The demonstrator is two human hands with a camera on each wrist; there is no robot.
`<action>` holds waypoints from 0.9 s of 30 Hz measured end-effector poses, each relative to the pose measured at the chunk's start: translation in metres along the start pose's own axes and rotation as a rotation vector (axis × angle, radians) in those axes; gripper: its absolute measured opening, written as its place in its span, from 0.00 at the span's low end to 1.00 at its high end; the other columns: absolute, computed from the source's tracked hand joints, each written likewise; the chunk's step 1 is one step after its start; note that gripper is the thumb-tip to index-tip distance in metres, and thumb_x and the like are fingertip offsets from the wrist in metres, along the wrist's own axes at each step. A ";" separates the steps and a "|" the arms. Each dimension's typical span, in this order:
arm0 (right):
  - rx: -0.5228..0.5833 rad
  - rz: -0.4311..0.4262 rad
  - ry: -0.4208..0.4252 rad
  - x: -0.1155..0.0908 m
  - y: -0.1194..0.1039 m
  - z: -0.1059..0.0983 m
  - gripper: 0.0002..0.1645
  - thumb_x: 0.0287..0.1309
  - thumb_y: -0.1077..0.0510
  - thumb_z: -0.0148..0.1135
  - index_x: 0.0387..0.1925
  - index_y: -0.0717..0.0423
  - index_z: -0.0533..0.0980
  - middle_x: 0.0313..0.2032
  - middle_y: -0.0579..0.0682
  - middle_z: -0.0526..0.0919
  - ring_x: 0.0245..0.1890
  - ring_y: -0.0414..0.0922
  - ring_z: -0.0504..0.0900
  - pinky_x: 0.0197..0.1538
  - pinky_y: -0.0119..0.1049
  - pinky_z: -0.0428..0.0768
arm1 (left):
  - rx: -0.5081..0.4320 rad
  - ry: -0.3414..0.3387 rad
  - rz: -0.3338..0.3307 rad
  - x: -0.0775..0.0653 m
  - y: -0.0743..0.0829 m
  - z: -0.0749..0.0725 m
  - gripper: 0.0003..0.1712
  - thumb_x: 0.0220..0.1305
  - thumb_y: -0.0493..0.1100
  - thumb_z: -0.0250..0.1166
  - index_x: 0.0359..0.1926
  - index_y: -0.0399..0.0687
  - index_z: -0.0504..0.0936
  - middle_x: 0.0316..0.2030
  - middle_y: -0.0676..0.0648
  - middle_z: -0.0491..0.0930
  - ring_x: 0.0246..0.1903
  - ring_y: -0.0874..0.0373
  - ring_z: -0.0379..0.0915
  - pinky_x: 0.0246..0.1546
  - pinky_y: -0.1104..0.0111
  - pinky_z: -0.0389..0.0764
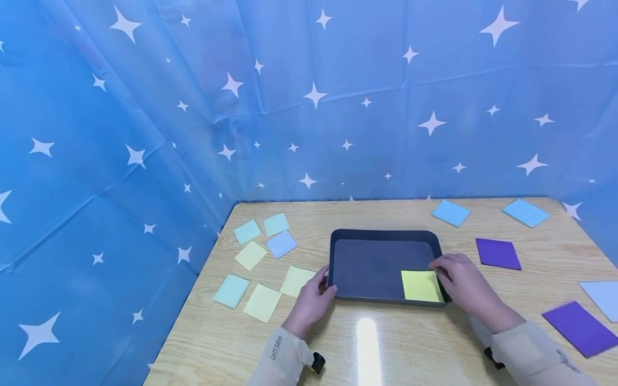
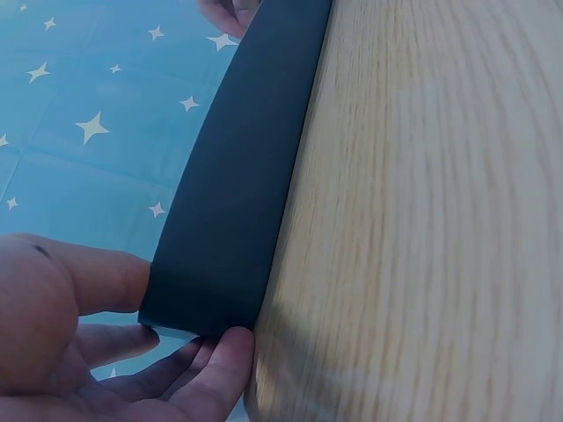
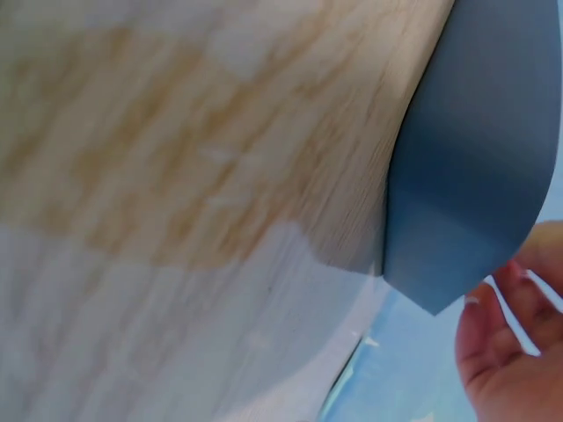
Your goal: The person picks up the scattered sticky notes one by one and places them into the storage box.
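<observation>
A dark shallow rectangular tray (image 1: 376, 234) lies on the table in the head view. My left hand (image 1: 314, 301) grips its near left corner; in the left wrist view the thumb is at the rim and the fingers (image 2: 224, 369) bend round the outer wall. Inside the tray's near right corner is a yellow square sticky note (image 1: 420, 286). My right hand (image 1: 465, 287) reaches over the right rim and appears to pinch the note's far right corner. The right wrist view shows that hand's fingers (image 3: 488, 338) beside the tray's outer wall (image 3: 475, 158); the note is hidden there.
Several pale green and pale yellow notes (image 1: 262, 303) and a light blue one (image 1: 282, 244) lie left of the tray. To the right are two blue notes (image 1: 451, 213), two purple ones (image 1: 498, 253) and a whitish one (image 1: 603, 300). A starry blue curtain (image 1: 338, 118) hangs behind the table.
</observation>
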State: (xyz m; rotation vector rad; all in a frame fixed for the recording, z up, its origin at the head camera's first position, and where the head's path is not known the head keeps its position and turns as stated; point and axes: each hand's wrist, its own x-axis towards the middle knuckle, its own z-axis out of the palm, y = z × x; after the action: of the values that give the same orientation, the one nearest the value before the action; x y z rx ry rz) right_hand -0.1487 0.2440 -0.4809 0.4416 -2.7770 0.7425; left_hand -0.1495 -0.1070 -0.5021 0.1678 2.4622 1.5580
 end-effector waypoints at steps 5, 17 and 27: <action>-0.002 0.007 0.049 -0.002 0.004 -0.001 0.09 0.61 0.71 0.61 0.42 0.66 0.83 0.40 0.62 0.85 0.45 0.63 0.79 0.45 0.59 0.80 | -0.002 0.001 0.003 0.000 0.000 0.000 0.34 0.75 0.41 0.58 0.77 0.43 0.60 0.64 0.34 0.74 0.65 0.42 0.72 0.66 0.50 0.74; 0.003 0.078 0.101 -0.014 0.024 -0.009 0.09 0.59 0.71 0.64 0.43 0.66 0.81 0.41 0.65 0.84 0.43 0.63 0.79 0.43 0.60 0.78 | 0.029 0.008 -0.007 0.001 -0.001 0.000 0.34 0.75 0.42 0.58 0.77 0.44 0.60 0.64 0.37 0.75 0.64 0.46 0.73 0.64 0.55 0.76; 0.002 0.147 0.098 -0.018 0.043 -0.015 0.11 0.65 0.65 0.62 0.45 0.71 0.79 0.43 0.71 0.83 0.45 0.68 0.79 0.45 0.63 0.76 | 0.023 0.003 0.001 0.000 -0.001 0.000 0.34 0.75 0.42 0.58 0.77 0.44 0.61 0.63 0.36 0.75 0.64 0.44 0.73 0.64 0.53 0.75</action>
State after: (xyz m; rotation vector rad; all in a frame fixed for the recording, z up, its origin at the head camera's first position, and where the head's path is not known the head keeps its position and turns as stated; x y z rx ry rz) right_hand -0.1449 0.2909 -0.4926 0.1974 -2.7383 0.7775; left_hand -0.1499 -0.1077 -0.5029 0.1709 2.4832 1.5324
